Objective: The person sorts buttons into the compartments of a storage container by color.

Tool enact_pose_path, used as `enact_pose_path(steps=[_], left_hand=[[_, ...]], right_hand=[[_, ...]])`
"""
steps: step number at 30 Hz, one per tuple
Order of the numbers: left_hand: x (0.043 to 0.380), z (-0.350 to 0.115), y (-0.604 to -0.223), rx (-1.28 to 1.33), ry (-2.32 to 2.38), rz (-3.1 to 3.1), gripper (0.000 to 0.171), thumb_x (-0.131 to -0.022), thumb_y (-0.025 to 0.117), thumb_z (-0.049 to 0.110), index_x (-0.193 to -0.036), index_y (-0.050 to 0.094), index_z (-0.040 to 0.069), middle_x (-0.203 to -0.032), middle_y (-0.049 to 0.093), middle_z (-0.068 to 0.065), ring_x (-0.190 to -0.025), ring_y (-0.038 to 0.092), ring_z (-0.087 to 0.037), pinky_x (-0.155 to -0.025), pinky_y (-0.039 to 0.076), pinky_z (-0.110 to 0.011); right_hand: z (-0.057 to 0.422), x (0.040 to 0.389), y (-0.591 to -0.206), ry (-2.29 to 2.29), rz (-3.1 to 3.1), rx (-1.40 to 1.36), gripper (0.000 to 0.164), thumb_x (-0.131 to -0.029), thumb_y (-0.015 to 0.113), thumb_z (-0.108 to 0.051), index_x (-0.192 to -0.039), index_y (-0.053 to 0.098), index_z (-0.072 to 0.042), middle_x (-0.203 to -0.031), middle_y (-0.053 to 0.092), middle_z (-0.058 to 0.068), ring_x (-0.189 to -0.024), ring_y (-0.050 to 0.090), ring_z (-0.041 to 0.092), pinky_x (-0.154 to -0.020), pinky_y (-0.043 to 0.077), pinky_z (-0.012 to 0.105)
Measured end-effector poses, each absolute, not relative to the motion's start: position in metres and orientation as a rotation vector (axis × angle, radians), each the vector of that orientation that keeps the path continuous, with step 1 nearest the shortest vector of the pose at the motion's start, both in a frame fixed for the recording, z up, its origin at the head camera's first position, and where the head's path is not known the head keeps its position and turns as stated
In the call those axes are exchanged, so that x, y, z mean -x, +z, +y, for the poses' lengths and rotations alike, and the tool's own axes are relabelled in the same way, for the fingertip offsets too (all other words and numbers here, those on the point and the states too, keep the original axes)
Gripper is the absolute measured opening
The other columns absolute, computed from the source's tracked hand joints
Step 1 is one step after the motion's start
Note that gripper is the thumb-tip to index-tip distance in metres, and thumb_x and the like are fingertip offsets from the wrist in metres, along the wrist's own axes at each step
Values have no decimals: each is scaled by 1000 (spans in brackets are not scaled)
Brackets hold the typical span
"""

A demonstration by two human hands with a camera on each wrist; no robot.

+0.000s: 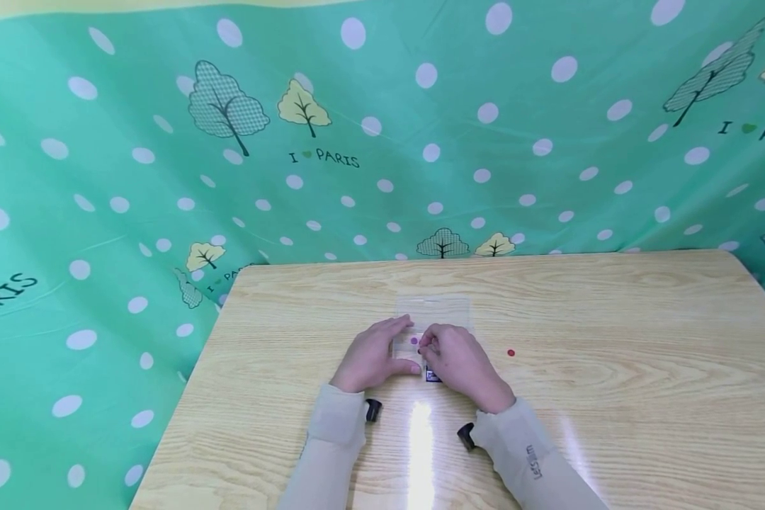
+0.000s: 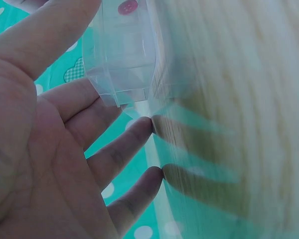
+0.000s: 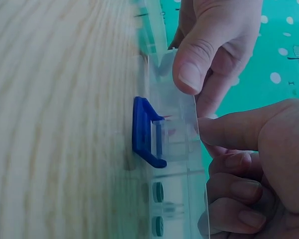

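A clear plastic compartment box (image 1: pixel 400 352) lies on the table with its transparent lid (image 1: pixel 435 310) raised back and a blue latch (image 3: pixel 140 130) at its front. My left hand (image 1: pixel 373 354) holds the box's left end, thumb at the front wall and fingers behind. In the left wrist view, two fingertips (image 2: pixel 145 124) touch the table. A purple-pink button (image 1: pixel 414 341) sits in a compartment. My right hand (image 1: pixel 457 360) is over the box, thumb and forefinger pinching a small dark button (image 1: pixel 419 350). Two green buttons (image 3: pixel 158 192) show through the front wall.
A red button (image 1: pixel 511 353) lies on the wooden table (image 1: pixel 612 397) right of my right hand. Behind the table's far edge hangs a green dotted cloth (image 1: pixel 382 163). Both forearms come in from the near edge, with dark straps at the wrists.
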State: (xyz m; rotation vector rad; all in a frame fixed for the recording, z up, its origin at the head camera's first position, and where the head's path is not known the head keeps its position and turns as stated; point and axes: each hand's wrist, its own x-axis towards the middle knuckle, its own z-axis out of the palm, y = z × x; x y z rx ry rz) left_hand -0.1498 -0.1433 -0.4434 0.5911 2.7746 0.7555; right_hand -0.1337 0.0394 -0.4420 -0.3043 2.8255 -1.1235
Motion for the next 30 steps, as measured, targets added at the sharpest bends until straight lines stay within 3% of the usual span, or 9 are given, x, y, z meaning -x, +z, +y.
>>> enact_pose_path(steps=[5,17,30], left_hand=[[150,-143,-443,-601,758,2775,88,-77,83,46,-150,48,12,-155,45,-4,-144,40,-27,-119,32,-46],[149,-142,-442,-580,758,2772,86,-77,85,42,-149,50,12,-155,44,-4,-143,40,-28,-119,31,-47],[149,-140,-440,-566,768,2764,85,-76,85,41,-148,50,13,-156,44,-4,-143,40,-29,-119,31,-48]], right_hand=[[44,133,-439,-1130,2810,280,5,-91,74,-12,-91,69,-11,-58,52,-5,-49,46,9,-45,38,24],[68,129,-436,-1122,2866,301,3,-93,71,-12,-93,70,-8,-64,48,-3,-56,42,12,-50,36,26],[93,127,-435,-1123,2887,244,4,-95,68,-13,-93,69,-10,-61,46,-2,-52,40,13,-48,34,27]])
